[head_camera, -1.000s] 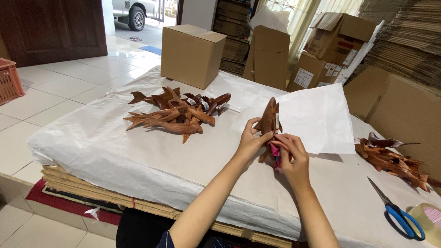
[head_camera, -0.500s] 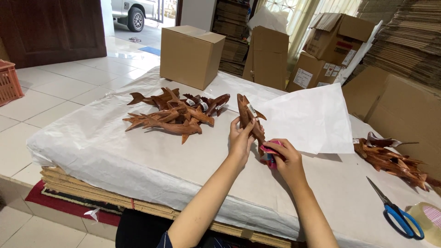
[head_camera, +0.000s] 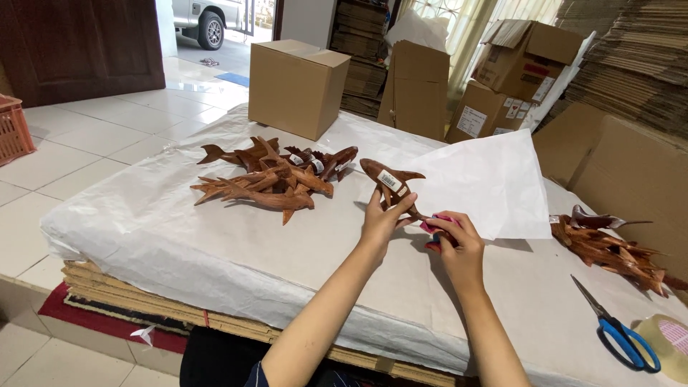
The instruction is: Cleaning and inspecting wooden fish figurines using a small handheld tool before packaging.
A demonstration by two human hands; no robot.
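Observation:
My left hand (head_camera: pixel 381 217) grips a brown carved wooden shark (head_camera: pixel 388 180) with a white sticker on its side, held over the paper-covered table (head_camera: pixel 143 222). My right hand (head_camera: pixel 456 240) is closed around a small pink tool (head_camera: pixel 434 225) next to the shark's tail. A pile of several more wooden sharks (head_camera: pixel 271 179) lies to the left of my hands. A loose white paper sheet (head_camera: pixel 486 183) stands up just behind my right hand.
A second heap of wooden carvings (head_camera: pixel 609 247) lies at the right. Blue-handled scissors (head_camera: pixel 616 330) and a tape roll (head_camera: pixel 663 344) rest near the right edge. Cardboard boxes (head_camera: pixel 297 86) and stacks of flat cardboard stand behind the table. A red crate (head_camera: pixel 13 129) sits on the tiled floor at left.
My left hand has carried the shark leftward and tilted it from upright toward lying flat, its head pointing left. My right hand stays by the tail with the pink tool.

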